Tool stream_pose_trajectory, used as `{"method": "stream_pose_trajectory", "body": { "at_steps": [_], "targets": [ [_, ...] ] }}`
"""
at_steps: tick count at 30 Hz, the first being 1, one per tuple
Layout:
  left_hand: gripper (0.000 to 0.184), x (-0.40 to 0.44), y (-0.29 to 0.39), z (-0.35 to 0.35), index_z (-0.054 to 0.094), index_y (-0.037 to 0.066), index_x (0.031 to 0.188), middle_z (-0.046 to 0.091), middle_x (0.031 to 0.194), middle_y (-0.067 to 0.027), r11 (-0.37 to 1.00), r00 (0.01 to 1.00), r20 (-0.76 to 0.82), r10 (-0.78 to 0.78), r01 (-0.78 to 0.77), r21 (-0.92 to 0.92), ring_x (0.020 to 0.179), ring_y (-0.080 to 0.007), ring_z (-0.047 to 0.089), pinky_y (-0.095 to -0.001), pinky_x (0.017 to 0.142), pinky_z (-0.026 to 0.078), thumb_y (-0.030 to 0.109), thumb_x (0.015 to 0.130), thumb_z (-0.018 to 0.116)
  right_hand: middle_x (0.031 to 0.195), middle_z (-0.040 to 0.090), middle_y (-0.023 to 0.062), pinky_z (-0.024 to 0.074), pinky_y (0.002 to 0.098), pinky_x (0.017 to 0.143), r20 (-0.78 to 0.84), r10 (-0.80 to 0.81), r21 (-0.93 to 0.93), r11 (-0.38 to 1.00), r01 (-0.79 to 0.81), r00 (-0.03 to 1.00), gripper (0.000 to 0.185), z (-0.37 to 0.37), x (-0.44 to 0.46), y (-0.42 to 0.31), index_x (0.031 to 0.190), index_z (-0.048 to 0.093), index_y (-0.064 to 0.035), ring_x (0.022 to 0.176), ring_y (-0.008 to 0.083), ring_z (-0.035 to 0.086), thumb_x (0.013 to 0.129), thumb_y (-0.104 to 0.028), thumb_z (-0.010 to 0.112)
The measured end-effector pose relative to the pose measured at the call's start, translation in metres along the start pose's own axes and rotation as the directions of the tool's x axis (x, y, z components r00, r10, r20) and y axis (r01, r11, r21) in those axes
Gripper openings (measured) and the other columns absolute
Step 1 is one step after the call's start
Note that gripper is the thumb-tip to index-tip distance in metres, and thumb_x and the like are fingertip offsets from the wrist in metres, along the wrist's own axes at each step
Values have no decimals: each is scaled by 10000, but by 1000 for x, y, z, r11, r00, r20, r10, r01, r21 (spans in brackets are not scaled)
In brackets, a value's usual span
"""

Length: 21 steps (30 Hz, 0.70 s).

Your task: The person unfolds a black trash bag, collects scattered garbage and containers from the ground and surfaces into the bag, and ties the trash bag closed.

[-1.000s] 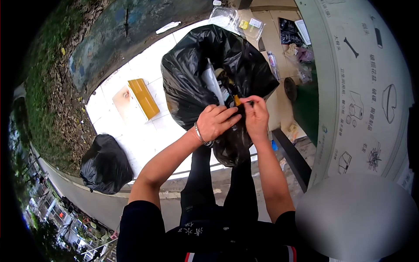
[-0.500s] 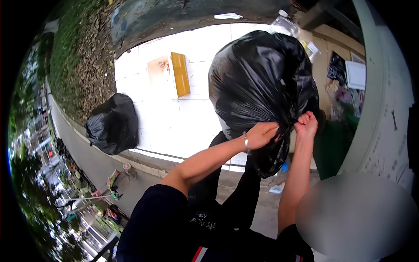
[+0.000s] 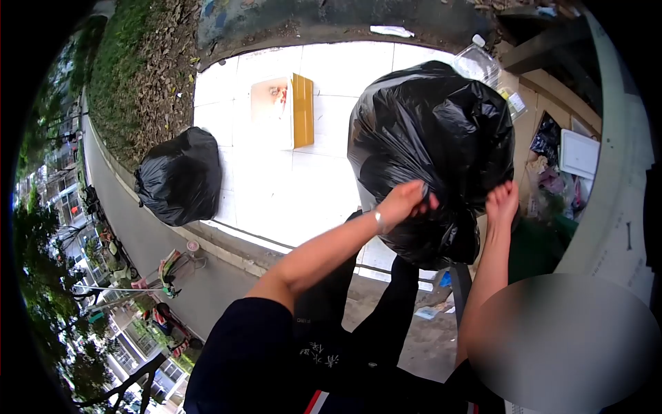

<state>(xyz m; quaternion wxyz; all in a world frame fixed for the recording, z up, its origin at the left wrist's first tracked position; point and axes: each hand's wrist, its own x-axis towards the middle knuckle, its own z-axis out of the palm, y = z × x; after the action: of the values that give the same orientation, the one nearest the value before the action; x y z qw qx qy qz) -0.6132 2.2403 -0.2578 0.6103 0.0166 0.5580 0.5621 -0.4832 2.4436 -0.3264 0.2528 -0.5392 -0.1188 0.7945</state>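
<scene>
A large, full black plastic bag (image 3: 427,124) stands in front of me with its mouth drawn together, so its contents are hidden. My left hand (image 3: 405,203), with a silver bracelet at the wrist, is closed on the gathered plastic at the near side, its fingers slightly blurred. On the bag's right edge, my right hand (image 3: 502,201) is closed in a fist on the plastic. Loose folds of the bag hang below and between the two hands.
A second black bag (image 3: 181,176) sits at the left edge of the white tiles (image 3: 269,186). Beyond lies an open yellow-and-white box (image 3: 302,112). Clear plastic containers (image 3: 477,65) and a white tray (image 3: 578,153) are at the right. A green board (image 3: 620,228) stands far right.
The bag's open mouth, with contents showing a second ago, is now gathered shut. Both hands have moved apart along the plastic. The view has shifted, so the bag appears further right.
</scene>
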Motion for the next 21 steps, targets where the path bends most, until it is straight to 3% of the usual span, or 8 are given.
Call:
{"method": "stream_pose_trajectory", "body": {
  "at_steps": [2,4,6,8,12,16,19,21],
  "targets": [
    [177,23,16,29,526,74,708,511,682,-4,969,988,-51,145,-131,211,608,-87,446,-213,538,364,183,778,405,467,281,-53,181,177,329,129,-68,-227,969,96,989,206,-7,-58,-1,599,382,-132,372,36,251,771,-216,458],
    [128,47,11,70,545,61,709,523,695,-56,610,836,135,531,-488,624,671,-159,479,-257,607,383,153,718,455,695,466,-11,322,173,421,369,-119,-736,568,368,922,170,8,-113,3,918,474,-96,493,57,400,759,-154,480],
    [134,33,19,113,552,44,706,515,753,-101,272,741,361,566,-582,767,736,-217,485,-275,672,381,134,687,455,674,466,-11,314,175,412,346,-174,-657,657,371,922,163,7,-110,12,910,476,-90,481,56,396,767,-167,473],
    [156,25,21,122,536,22,792,507,813,-118,270,755,361,548,-568,777,791,-251,484,-300,740,371,87,686,440,632,466,-13,299,179,393,244,-266,-468,810,353,933,161,-1,-98,22,894,479,-77,455,54,389,784,-194,460],
    [334,48,-19,106,437,8,1008,478,957,-180,795,857,11,515,-483,368,857,-310,480,-325,756,385,-2,675,453,604,475,-12,274,157,359,218,-139,-215,959,186,966,167,-15,-89,11,745,457,-70,424,28,371,811,-220,427],
    [261,64,-18,91,471,-12,970,539,814,-161,315,783,458,421,-600,735,739,-258,542,-286,634,432,29,713,459,537,439,-22,227,158,329,129,-239,-166,952,258,962,127,-21,-76,20,712,444,-76,380,22,314,781,-173,487],
    [136,71,-15,87,540,-7,816,542,620,-132,690,923,272,271,-384,614,584,-215,556,-260,528,428,77,721,491,573,372,-15,230,154,371,212,-320,-180,916,359,923,317,-10,-92,6,1069,349,-53,413,26,279,769,-82,448],
    [173,74,-13,89,540,12,853,535,626,-146,569,909,266,321,-410,713,578,-257,537,-275,527,421,75,707,473,573,302,-6,217,177,381,251,-317,-49,940,339,915,450,-12,-93,-7,1206,202,-72,412,47,244,784,-57,356]
  ]
}}
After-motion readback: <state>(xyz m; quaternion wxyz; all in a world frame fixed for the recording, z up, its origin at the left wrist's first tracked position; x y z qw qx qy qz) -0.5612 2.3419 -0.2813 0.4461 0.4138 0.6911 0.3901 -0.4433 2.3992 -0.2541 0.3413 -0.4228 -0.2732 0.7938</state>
